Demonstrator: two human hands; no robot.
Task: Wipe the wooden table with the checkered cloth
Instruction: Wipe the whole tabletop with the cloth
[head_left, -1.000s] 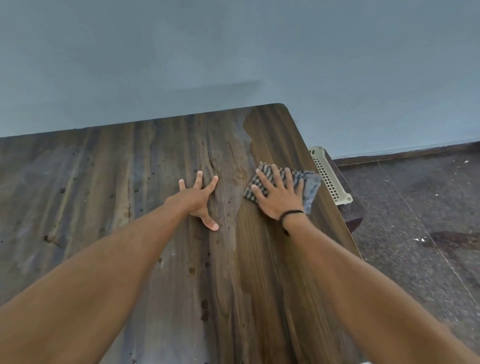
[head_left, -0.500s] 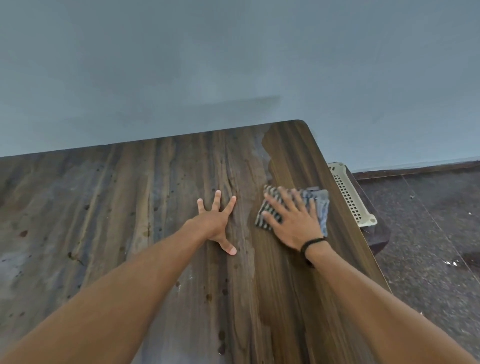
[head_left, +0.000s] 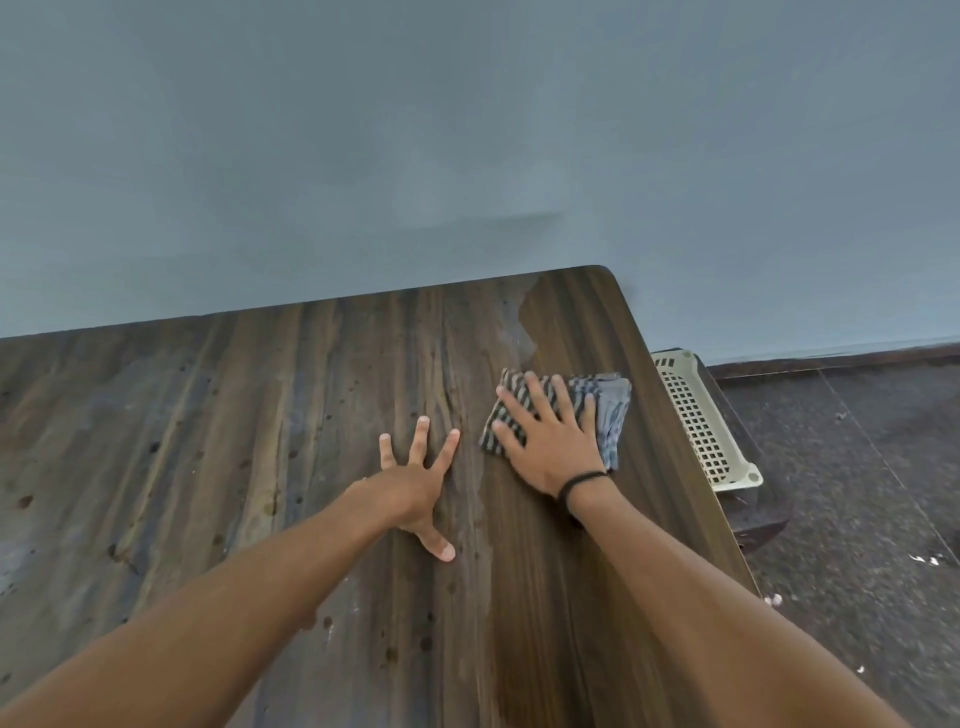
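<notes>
Dark brown streaked wooden table (head_left: 311, 467), greyed and dulled across the left, speckled with small dark spots; deeper, richer brown along the right strip. Folded checkered cloth (head_left: 605, 415) near the far right edge: dark and pale stripes on the left part, faded blue-grey on the right. Thin black wristband (head_left: 579, 483) on the right wrist. Cream perforated plastic basket (head_left: 696, 426) right of the table. Flat blue-grey wall (head_left: 467, 130) beyond. Dark speckled grey stone floor (head_left: 857, 519) at right.

We see the right hand (head_left: 553, 441) flat, fingers spread, pressing the folded striped grey-blue checkered cloth (head_left: 602, 410) on the dark wooden table (head_left: 208, 441) near its right edge. Left hand (head_left: 415, 483) splayed just left, bare on wood. Cream perforated plastic basket (head_left: 701, 421) beyond the right edge.
</notes>
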